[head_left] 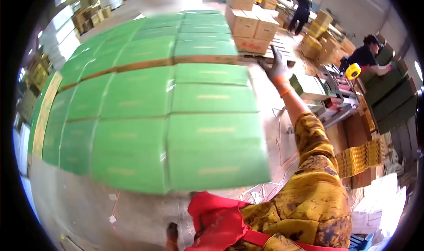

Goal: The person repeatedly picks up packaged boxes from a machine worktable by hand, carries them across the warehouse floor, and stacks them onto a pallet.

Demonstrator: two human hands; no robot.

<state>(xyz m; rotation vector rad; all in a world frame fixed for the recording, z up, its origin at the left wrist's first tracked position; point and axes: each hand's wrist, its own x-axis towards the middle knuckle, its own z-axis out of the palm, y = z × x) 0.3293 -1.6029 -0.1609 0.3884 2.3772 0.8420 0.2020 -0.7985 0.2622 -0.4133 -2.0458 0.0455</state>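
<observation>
My right arm, in a yellow-brown patterned sleeve point(313, 145), reaches up past the right side of a large block of green cartons point(212, 149). My right hand point(277, 69), in a grey glove with an orange cuff, is open. Its fingers are spread, and nothing shows in them. It appears near a brown carton stack point(251, 26) and a pallet point(280, 50); I cannot tell whether it touches either. At the bottom, a small dark shape with an orange-brown part below it looks like my left hand point(172, 230), gloved; its fingers cannot be made out. A red apron point(216, 224) hangs on my front.
A wooden board point(46, 114) stands against the cartons' left side. At right are a machine frame point(338, 105), a yellow tape measure point(353, 71) and a person point(364, 54) near dark green cartons point(388, 92). Another person point(302, 10) stands farther back. Cords point(280, 158) lie on the floor.
</observation>
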